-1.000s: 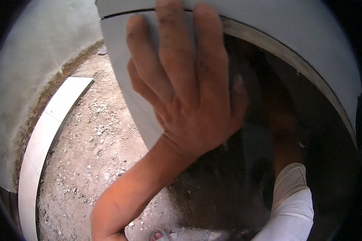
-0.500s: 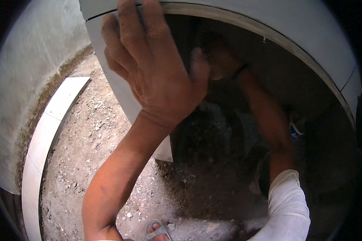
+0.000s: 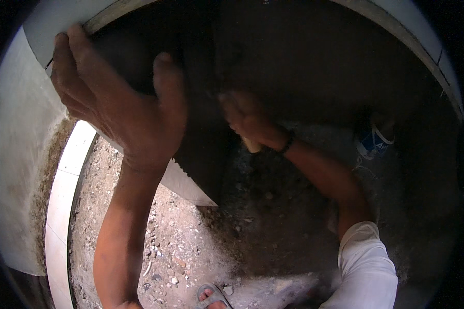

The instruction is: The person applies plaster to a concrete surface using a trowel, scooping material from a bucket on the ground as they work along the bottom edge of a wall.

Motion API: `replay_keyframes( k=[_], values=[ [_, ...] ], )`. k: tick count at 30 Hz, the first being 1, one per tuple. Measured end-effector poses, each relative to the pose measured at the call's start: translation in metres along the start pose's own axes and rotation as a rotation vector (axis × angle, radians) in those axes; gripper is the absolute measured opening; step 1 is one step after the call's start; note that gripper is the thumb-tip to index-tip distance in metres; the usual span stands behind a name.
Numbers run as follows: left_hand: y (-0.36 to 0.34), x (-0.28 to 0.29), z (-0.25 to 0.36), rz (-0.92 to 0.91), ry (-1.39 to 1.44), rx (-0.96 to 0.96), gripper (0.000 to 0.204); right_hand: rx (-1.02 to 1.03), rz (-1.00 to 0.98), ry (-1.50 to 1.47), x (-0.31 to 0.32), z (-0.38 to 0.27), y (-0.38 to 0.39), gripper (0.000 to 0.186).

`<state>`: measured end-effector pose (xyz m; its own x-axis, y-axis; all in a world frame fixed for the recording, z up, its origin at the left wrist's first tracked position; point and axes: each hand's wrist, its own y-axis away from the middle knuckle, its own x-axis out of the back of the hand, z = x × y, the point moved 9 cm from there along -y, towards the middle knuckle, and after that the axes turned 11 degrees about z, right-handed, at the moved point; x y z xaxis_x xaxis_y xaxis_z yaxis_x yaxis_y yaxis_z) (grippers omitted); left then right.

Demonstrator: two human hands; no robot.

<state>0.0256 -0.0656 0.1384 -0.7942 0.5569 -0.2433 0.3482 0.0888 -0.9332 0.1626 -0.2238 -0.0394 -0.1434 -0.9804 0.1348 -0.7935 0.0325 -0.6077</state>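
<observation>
My left hand (image 3: 126, 110) is at the upper left with its fingers stretched and thumb apart, the fingertips against the edge of a pale tiled surface (image 3: 54, 26). It holds nothing that I can see. In the dark space beneath that surface, my right hand (image 3: 252, 123) is closed round a tool with a pale, wood-like handle (image 3: 251, 146). The handle's end sticks out below the fist; the tool's working end is lost in shadow. Near both hands stands a dark upright face, its lower end meeting a pale tiled panel (image 3: 188, 186).
A blue and white bucket (image 3: 375, 144) stands in shadow at the right. Rubble and small stones cover the ground (image 3: 165, 242). A low white tiled ledge (image 3: 59, 216) curves along the grey wall (image 3: 15, 154) on the left. My sandalled foot (image 3: 211, 296) is at the bottom.
The view has shifted, showing more of the dark space and the bucket. My left hand appears further left along the tiled edge. My right hand appears lower, and the pale handle in it now shows.
</observation>
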Motion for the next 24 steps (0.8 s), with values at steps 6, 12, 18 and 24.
replay_keyframes(
  k=[6,12,18,24],
  values=[
    [0.006,-0.006,0.007,0.009,0.039,0.032,0.072,0.018,-0.149,0.305,0.089,0.087,-0.022,0.018],
    [-0.003,-0.002,-0.005,0.028,0.038,-0.05,0.074,0.381,-0.251,0.894,0.05,0.037,-0.132,0.02],
    [0.002,-0.003,0.003,0.032,0.08,-0.018,0.074,0.46,-0.245,1.096,0.061,0.009,-0.169,0.021],
    [0.005,-0.005,0.008,0.02,0.069,0.04,0.074,0.517,-0.228,1.057,0.058,-0.013,-0.145,0.023]
  ],
)
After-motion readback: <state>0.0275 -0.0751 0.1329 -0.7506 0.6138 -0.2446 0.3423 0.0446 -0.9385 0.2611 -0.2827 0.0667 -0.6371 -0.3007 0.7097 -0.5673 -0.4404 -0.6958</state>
